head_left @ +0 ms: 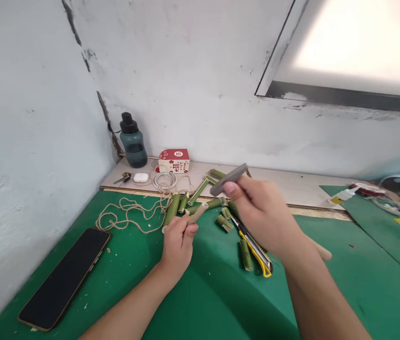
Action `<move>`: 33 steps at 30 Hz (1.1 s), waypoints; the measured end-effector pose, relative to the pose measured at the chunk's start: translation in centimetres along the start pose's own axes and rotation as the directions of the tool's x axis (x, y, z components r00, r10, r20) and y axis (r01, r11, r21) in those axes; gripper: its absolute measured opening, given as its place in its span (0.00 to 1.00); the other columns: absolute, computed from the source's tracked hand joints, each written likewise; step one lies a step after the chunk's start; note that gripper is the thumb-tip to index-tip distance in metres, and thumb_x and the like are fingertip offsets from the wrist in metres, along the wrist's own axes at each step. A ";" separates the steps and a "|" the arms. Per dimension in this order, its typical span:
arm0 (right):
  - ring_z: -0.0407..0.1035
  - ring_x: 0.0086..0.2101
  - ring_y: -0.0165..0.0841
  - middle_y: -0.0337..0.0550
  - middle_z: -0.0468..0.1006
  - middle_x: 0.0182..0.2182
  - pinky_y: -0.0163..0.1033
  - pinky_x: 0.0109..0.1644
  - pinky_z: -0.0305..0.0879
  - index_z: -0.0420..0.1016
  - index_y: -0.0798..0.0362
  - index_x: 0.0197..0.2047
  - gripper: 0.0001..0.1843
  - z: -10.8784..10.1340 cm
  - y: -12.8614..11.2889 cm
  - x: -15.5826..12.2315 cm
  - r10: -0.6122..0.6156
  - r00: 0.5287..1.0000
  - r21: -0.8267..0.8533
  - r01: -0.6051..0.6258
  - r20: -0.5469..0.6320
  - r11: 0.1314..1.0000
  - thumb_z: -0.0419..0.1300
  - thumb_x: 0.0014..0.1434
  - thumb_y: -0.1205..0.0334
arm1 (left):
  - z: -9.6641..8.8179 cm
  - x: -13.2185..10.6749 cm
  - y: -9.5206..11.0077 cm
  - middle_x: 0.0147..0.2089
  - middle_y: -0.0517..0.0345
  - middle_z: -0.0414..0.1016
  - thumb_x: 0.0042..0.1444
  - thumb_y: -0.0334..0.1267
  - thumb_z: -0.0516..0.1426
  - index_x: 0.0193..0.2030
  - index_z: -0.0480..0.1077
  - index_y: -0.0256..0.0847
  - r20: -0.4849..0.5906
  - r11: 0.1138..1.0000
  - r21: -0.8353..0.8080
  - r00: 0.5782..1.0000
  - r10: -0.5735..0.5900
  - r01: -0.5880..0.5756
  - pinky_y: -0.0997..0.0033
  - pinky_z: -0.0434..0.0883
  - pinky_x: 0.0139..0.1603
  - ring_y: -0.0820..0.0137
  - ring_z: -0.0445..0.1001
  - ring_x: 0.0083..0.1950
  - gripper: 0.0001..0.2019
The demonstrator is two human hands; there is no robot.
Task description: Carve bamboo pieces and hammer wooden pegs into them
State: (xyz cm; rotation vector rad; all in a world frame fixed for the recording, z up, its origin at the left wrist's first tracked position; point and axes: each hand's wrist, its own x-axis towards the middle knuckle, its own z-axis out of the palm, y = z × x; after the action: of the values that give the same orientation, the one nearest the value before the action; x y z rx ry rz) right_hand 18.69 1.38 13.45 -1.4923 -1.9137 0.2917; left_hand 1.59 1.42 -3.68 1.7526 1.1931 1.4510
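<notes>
So, both hands are busy here. The left hand (179, 243) has its fingers wrapped round a pale stick (199, 213), with the end poking up past the thumb, over the middle of the green tabletop (129, 259). The right hand (265, 212) is clamped on a flat grey bar (228, 180), thumb on the near side. It's up in the air, and the bar's apart from the stick. There's a rounded wooden end (323, 249) sticking out behind that wrist, which could be the bar's handle, but the hand's blurry and blocks the middle, so don't quote me.

Progress-wise, I'd say a fair bit of cutting is done: the green bamboo pieces (172, 210) just beyond the left hand are in separate lengths, some short, some long. The yellow cutter (256, 251) lies beside a short green stub (245, 255), with neither hand on it. The twine (114, 208) is loose in loops near the phone (65, 279), so any tying looks not done, though the pieces at the back are too crowded to be sure.
</notes>
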 end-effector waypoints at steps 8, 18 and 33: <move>0.51 0.18 0.27 0.33 0.62 0.17 0.36 0.22 0.43 0.66 0.50 0.27 0.20 0.0 -0.4 -0.3 -0.017 0.999 -0.022 0.016 -0.038 1.000 0.57 0.70 0.50 | 0.0 0.1 0.3 0.23 0.59 0.61 0.71 0.62 0.44 0.25 0.60 0.42 0.020 0.999 0.034 1.000 0.012 -0.012 0.69 0.57 0.31 0.69 0.62 0.28 0.30; 0.51 0.19 0.26 0.33 0.61 0.18 0.36 0.23 0.44 0.64 0.50 0.26 0.22 -0.1 -0.4 -0.2 -0.010 1.000 0.022 0.010 -0.027 1.000 0.58 0.70 0.49 | 0.0 -0.1 -0.1 0.23 0.60 0.60 0.71 0.61 0.46 0.26 0.60 0.42 0.019 1.000 0.010 1.000 -0.024 0.024 0.69 0.56 0.31 0.69 0.62 0.28 0.28; 0.53 0.21 0.27 0.33 0.60 0.20 0.37 0.24 0.47 0.66 0.50 0.30 0.20 -0.1 -0.1 -0.2 0.029 0.939 0.221 0.050 -0.344 0.974 0.55 0.71 0.49 | -0.1 0.0 -0.5 0.24 0.59 0.60 0.69 0.65 0.46 0.27 0.62 0.42 0.023 0.995 -0.019 0.995 -0.099 0.099 0.68 0.57 0.31 0.67 0.63 0.29 0.30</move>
State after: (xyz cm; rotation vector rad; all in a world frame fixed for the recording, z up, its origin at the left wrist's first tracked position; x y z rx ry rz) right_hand 18.67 1.11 13.48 -1.2851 -1.5527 0.2175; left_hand 1.40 1.66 -4.04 1.6675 1.2319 1.3784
